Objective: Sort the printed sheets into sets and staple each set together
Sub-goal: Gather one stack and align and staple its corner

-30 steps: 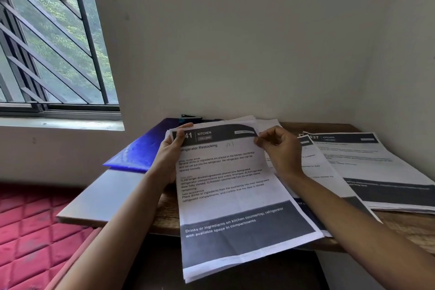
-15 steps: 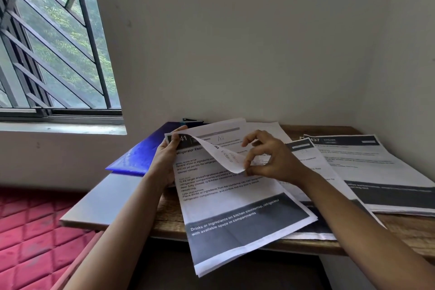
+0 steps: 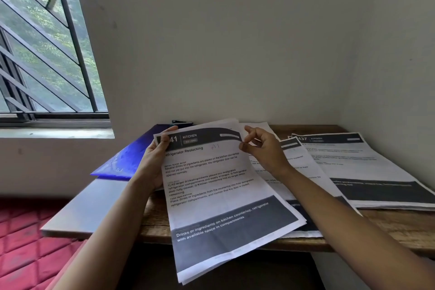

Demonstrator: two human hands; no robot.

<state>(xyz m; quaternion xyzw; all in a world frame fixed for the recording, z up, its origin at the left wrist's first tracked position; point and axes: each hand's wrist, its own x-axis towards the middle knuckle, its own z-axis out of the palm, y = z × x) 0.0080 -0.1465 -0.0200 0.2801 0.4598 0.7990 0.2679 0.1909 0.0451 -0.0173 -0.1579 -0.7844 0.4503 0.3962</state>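
A set of printed sheets [image 3: 219, 186], headed "Refrigerator Restocking" with "A1" in red, hangs over the wooden table's [image 3: 388, 226] front edge. My left hand [image 3: 156, 160] grips its top left corner, thumb on the dark header. My right hand [image 3: 261, 150] pinches the top right corner between thumb and fingers. A second pile of sheets [image 3: 294, 172] lies under my right wrist. Further right sits a third pile [image 3: 367, 167] headed "437". What looks like a dark stapler [image 3: 182, 122] peeks out behind the held set, mostly hidden.
A blue folder [image 3: 127, 158] lies at the table's left, over a grey board [image 3: 89, 207] that juts past the edge. White walls close the back and right. A barred window [image 3: 44, 54] is at the left, red quilted flooring [image 3: 26, 242] below.
The top sheet's right corner, which my right hand had folded back half a second ago, lies flat again. My right hand has moved up to the set's top right corner.
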